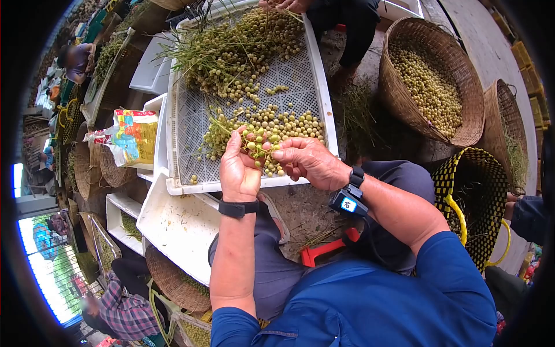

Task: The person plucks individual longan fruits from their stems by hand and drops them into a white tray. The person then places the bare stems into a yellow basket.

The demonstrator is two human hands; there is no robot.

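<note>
My left hand (239, 173) is closed around a small bunch of round green fruits (261, 144) on thin stems, held just above the near edge of a white mesh tray (188, 144). From the right, my right hand (315, 163) pinches at the same bunch with thumb and forefinger. Loose yellow-green fruits (300, 126) lie in the tray beyond my hands. A heap of fruits still on their stalks (243, 52) fills the tray's far part. Both wrists wear black bands, the right one with a small device.
Another person's hands (292, 4) work at the tray's far end. At right stand a wicker basket (399, 110) of loose fruits and a black-yellow woven basket (491, 173). A white foam box (179, 225) and a printed bag (136, 136) sit at left. Under me is a red stool (312, 254).
</note>
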